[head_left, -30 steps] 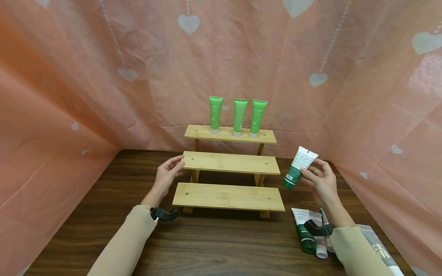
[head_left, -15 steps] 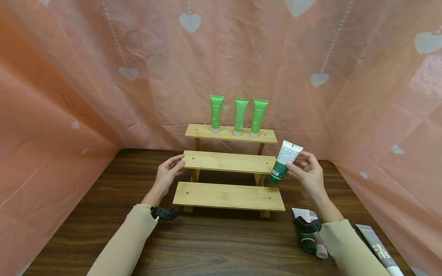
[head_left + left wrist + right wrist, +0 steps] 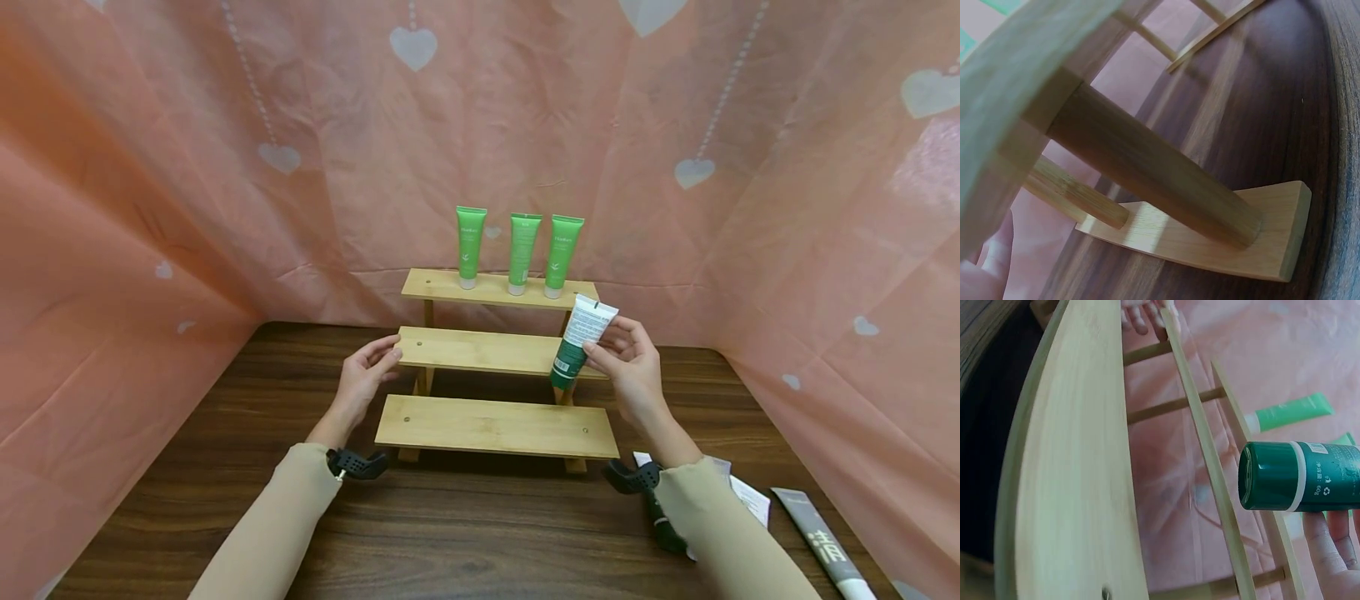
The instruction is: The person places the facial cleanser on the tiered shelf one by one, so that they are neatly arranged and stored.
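My right hand (image 3: 634, 371) pinches a green-and-white squeeze tube (image 3: 583, 330) between thumb and fingers. Cap end down and tilted, the tube overlaps the right part of the middle step in the head view. Its dark green cap (image 3: 1267, 476) shows large in the right wrist view, pointing toward the stand. At the left end of the three-step wooden display stand (image 3: 480, 350), my left hand (image 3: 360, 382) grips the edge of the middle step with thumb and fingertips. Three light green tubes (image 3: 522, 254) stand on their white caps along the top step.
Several tubes (image 3: 663, 525) lie on the dark wood table (image 3: 480, 533) at the right, partly hidden by my right sleeve. A grey tube (image 3: 821, 537) lies further right. Pink cloth (image 3: 337, 167) with white hearts hangs around the table's back and sides.
My right hand has carried the green-and-white tube left, from beside the stand to in front of the middle step's right part. My left hand stays at the step's end.
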